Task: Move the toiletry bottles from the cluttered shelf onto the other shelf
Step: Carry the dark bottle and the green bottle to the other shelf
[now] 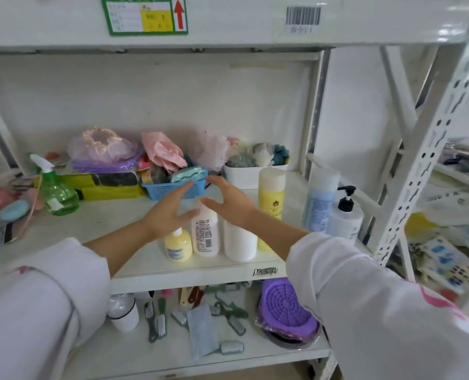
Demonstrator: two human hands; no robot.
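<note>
Sleeves, white with pink print, fill both lower corners; from them I extend two bare forearms toward frame centre.

Left hand (170, 212): fingers spread wide, holding nothing, poised just above the small yellow bottle (178, 246) and beside the white labelled bottle (205, 234); whether it touches either, I cannot tell.

Right hand (232, 202): fingers likewise splayed, empty, over the plain white bottle (240, 242), thumb near the labelled bottle's cap.

Toiletry bottles: those three stand upright in a row at the front edge of the middle shelf (134, 270), centre frame. Just right of them, a tall yellow bottle (271, 198); further right, a tall pale blue bottle (319, 202) and a white pump bottle (345, 218) with black dispenser, side by side.

Behind the hands: blue mesh basket (173, 190), white tub (244, 175) of sponges, pink and purple bagged items.

Left of frame: green spray bottle (56, 193), upright.

Lower shelf (255, 357), bottom centre: scattered brushes, a white cup (123, 314), a purple round drain cover (286, 308).
</note>
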